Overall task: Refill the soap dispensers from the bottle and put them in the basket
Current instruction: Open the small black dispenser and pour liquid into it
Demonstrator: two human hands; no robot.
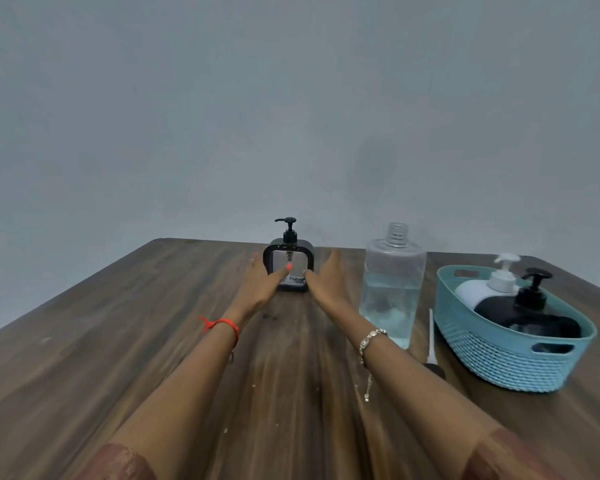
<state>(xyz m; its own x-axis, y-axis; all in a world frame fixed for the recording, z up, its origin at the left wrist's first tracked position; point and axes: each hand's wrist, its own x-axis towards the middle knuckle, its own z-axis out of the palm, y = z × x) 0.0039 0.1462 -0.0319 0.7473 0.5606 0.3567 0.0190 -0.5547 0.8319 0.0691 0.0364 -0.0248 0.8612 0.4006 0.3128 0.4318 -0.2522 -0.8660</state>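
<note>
A black-framed clear soap dispenser (289, 263) with a black pump stands upright at the far middle of the wooden table. My left hand (262, 280) and my right hand (326, 277) are stretched out on either side of it with fingers straight, thumbs in front of its lower face. Whether they touch it is unclear. To the right stands an uncapped clear refill bottle (392, 282), about half full of clear liquid. A teal basket (510, 355) at the right holds a white dispenser (482, 289) and a black dispenser (530, 311), both lying tilted.
A thin white stick-like object (431, 336) lies on the table between the bottle and the basket, with a dark object (435, 370) at its near end. The wooden table (118, 341) ends close behind the dispenser, against a plain grey wall.
</note>
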